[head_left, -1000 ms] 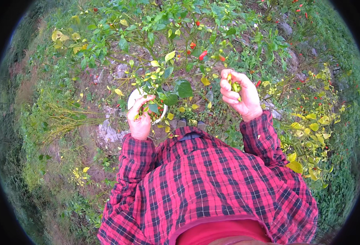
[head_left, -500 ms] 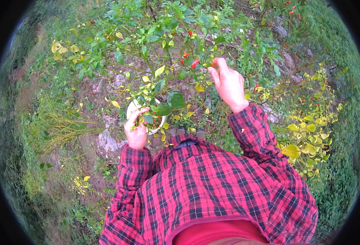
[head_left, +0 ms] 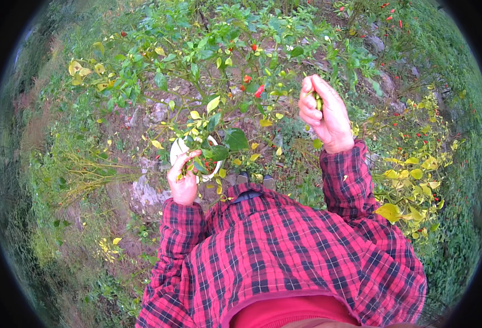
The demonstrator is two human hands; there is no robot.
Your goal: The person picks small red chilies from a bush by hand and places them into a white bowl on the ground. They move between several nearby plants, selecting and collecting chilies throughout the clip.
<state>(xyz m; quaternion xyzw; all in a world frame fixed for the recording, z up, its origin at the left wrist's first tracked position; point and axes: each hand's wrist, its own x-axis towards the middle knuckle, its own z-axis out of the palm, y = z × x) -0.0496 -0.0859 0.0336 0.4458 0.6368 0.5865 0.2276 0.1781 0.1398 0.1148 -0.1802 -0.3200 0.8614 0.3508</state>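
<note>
My right hand (head_left: 328, 115) is raised right of the pepper plant (head_left: 202, 52), its fingers curled round several small green peppers (head_left: 318, 102). My left hand (head_left: 182, 180) is closed round a leafy pepper sprig (head_left: 200, 165) at the lower side of the plant. Behind that hand is a white round container (head_left: 217, 168) with some red peppers inside, partly hidden by leaves and fingers. A ripe red pepper (head_left: 259, 91) hangs on the plant between my two hands, with green ones near it.
More pepper plants with red fruit stand at the far right, and a yellow-leaved plant (head_left: 415, 175) grows beside my right arm. Bare branches (head_left: 96, 174) reach in at the left near a pale rock (head_left: 147, 192). My shoes (head_left: 256, 178) are on leaf-strewn ground.
My right hand has pulled away from the plant toward the right and turned, showing green peppers in its fingers. My left hand has stayed nearly in place by the container.
</note>
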